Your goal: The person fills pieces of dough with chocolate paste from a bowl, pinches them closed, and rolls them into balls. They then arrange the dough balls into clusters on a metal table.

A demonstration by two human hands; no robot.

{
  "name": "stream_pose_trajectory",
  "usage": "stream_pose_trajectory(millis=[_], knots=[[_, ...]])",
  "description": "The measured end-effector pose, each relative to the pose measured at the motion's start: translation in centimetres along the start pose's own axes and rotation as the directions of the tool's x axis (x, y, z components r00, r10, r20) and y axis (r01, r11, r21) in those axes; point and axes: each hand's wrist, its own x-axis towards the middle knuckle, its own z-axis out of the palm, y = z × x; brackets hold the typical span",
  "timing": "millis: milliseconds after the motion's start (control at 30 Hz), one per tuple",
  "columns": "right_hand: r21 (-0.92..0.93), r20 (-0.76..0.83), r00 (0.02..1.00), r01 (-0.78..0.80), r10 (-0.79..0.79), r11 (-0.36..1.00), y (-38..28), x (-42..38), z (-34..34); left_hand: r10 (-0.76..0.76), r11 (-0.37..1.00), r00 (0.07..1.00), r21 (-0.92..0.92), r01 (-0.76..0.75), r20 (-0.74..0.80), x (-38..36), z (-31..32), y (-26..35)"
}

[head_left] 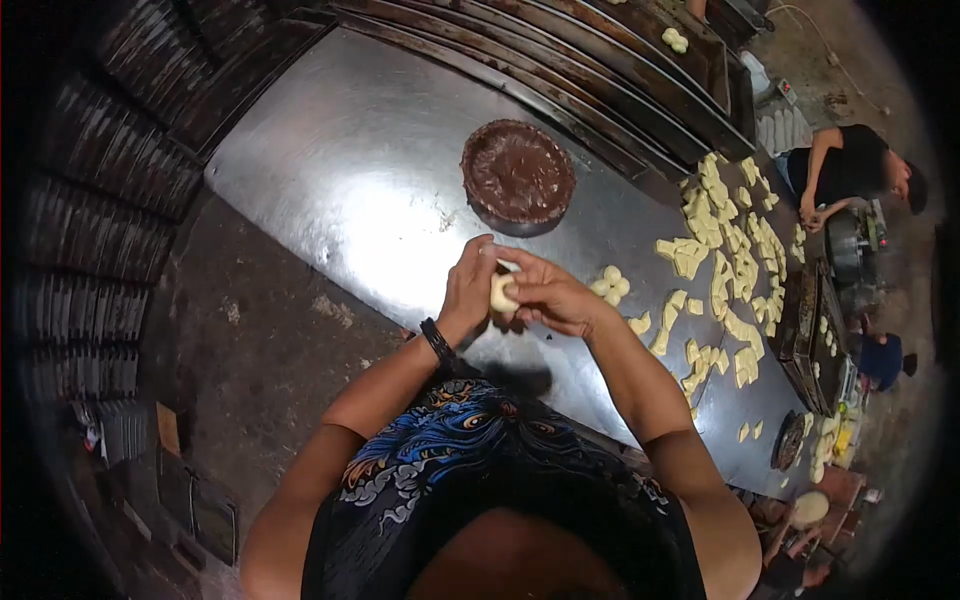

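Note:
Both hands meet over the metal table (350, 130), around a small pale dough piece (503, 293). My left hand (468, 285), with a dark bracelet at its wrist, presses against the dough's left side. The fingers and thumb of my right hand (548, 292) close on it from the right. Just beyond the hands stands a round tub of brown filling (518, 175). To the right of my right hand lies a cluster of rounded dough balls (610, 286).
Many cut dough pieces (740, 270) spread over the table's right side. Stacked dark trays (590, 70) line the far edge. A co-worker in black (850, 170) stands at the upper right; other people are farther down the right side. Tray racks (90, 240) stand at left.

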Motion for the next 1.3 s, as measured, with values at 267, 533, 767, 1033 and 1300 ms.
stream_pose_trajectory(millis=[267, 533, 767, 1033, 1300], knots=[[-0.961, -0.277, 0.808, -0.225, -0.52, 0.163, -5.0, 11.2, -3.5, -0.333, 0.76, 0.934, -0.623, 0.186, -0.128, 7.5, -1.7, -2.0], [0.182, -0.28, 0.96, 0.081, -0.027, 0.98, -6.1, 9.3, -5.4, -0.323, 0.803, 0.945, -0.545, 0.24, -0.059, 8.2, -3.4, -1.7], [0.604, -0.017, 0.96, 0.231, -0.278, 0.762, -1.8, 3.7, -2.6, -0.299, 0.867, 0.845, -0.243, 0.435, 0.444, 6.4, -3.7, 3.0], [0.684, -0.115, 0.961, 0.26, -0.251, 0.682, 8.1, -5.7, -4.5, -0.231, 0.8, 0.927, -0.484, 0.354, 0.296, -4.3, 3.8, 1.6], [-0.263, -0.45, 0.817, 0.265, -0.361, 0.928, 10.1, -11.2, -3.9, -0.095, 0.991, 0.969, -0.071, 0.114, 0.227, -9.4, 5.1, 0.5]])
